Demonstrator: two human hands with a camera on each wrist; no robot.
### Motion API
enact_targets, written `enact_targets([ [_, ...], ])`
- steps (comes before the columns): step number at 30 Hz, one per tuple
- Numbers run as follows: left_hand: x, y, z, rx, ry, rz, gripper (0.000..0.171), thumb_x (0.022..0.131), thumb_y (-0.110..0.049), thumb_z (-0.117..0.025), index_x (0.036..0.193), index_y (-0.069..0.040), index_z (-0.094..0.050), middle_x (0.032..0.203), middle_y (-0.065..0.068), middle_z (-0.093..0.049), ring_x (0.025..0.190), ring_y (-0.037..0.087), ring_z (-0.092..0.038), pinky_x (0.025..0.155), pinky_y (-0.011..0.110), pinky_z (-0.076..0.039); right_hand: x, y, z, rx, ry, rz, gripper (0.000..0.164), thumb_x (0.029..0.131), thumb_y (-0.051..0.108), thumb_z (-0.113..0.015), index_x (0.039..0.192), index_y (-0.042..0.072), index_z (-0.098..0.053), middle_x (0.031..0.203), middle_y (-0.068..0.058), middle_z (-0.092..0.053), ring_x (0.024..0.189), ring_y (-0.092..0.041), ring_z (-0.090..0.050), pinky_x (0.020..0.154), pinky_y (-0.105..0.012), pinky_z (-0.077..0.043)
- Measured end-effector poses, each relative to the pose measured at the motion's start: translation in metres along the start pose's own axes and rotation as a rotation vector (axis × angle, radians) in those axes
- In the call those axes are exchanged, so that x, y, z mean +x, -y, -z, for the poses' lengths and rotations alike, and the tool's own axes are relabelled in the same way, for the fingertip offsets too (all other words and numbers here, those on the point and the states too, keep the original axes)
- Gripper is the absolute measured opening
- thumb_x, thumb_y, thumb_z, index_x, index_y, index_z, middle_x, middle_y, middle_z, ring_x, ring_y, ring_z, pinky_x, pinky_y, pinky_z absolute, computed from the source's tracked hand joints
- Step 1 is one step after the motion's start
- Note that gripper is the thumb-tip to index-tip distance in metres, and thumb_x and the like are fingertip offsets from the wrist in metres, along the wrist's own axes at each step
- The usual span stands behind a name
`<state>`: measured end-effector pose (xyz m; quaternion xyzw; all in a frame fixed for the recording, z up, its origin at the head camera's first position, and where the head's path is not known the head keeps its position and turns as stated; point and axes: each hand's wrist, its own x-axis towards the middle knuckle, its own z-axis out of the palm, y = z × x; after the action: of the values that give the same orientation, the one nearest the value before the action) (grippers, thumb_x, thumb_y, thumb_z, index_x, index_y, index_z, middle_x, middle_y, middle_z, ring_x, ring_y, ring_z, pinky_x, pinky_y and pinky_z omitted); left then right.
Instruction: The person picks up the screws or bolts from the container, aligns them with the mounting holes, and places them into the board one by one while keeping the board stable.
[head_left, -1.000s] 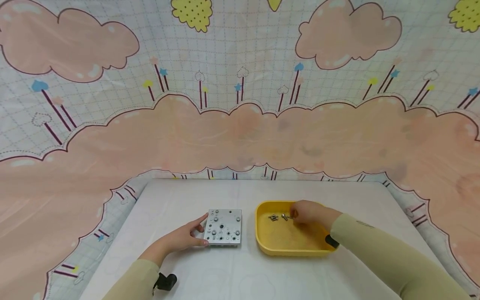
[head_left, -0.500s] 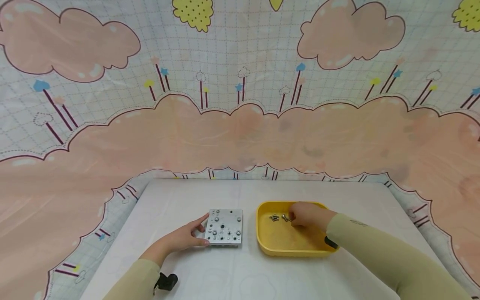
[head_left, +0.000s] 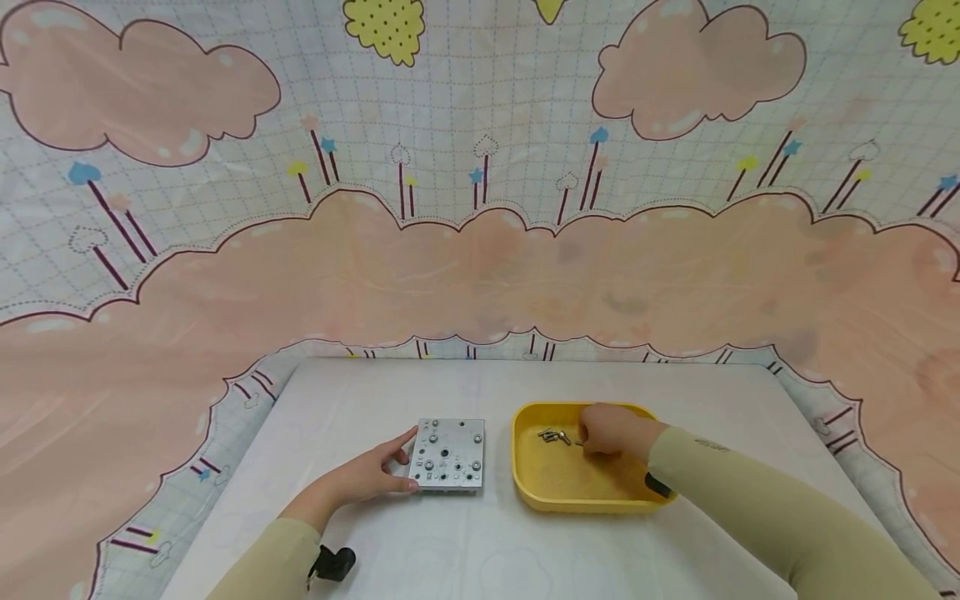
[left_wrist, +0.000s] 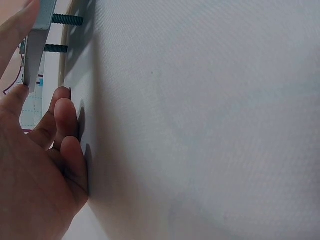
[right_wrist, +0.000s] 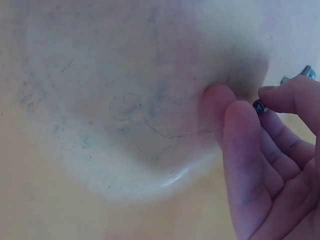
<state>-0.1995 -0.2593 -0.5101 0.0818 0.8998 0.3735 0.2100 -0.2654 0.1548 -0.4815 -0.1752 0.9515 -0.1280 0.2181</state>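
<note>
White tabletop (head_left: 480,550), right grip (head_left: 611,428) closed on screw (right_wrist: 258,107)

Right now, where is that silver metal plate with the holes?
In the head view, the silver metal plate is below centre, left of the yellow tray, its left edge held by the person's left hand.

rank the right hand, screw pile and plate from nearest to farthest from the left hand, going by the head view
1. Plate: at the left hand's fingertips, just to its right.
2. Screw pile: farther right, in the left half of the tray.
3. Right hand: farthest right, beyond the pile.
</note>
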Motion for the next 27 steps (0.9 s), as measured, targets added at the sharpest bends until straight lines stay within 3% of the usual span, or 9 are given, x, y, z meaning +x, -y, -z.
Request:
enact_targets([
  [9,-0.002,0.002,0.0,-0.003,0.001,-0.011,0.099,0.079,-0.038,-0.084,0.158,-0.021,-0.027,0.115,0.004,-0.05,0.08,0.019,-0.045,0.068,0.034,-0.035,-0.001,-0.001,0.004,0.14,-0.022,-0.028,0.01,0.087,0.008,-0.071,0.079,0.011,-0.064,0.075,-0.003,-0.057,0.06,-0.016,-0.053,0.054,-0.027,-0.045],
  [21,-0.001,0.005,0.0,-0.015,0.005,-0.011,0.099,0.079,-0.037,-0.084,0.158,-0.023,-0.028,0.117,0.004,-0.049,0.08,0.019,-0.044,0.069,0.034,-0.035,-0.006,0.0,0.019,0.41,-0.101,0.056,0.007,0.092,0.008,-0.069,0.097,0.004,-0.071,0.089,-0.009,-0.067,0.069,-0.019,-0.063,0.061,-0.033,-0.055],
  [27,0.001,0.006,0.0,-0.002,0.005,-0.011,0.099,0.078,-0.04,-0.084,0.158,-0.024,-0.028,0.118,0.003,-0.049,0.08,0.018,-0.045,0.069,0.033,-0.035,-0.004,0.012,0.03,0.452,-0.132,0.119,0.012,0.095,0.011,-0.067,0.102,0.003,-0.072,0.093,-0.01,-0.069,0.073,-0.021,-0.066,0.062,-0.033,-0.055],
])
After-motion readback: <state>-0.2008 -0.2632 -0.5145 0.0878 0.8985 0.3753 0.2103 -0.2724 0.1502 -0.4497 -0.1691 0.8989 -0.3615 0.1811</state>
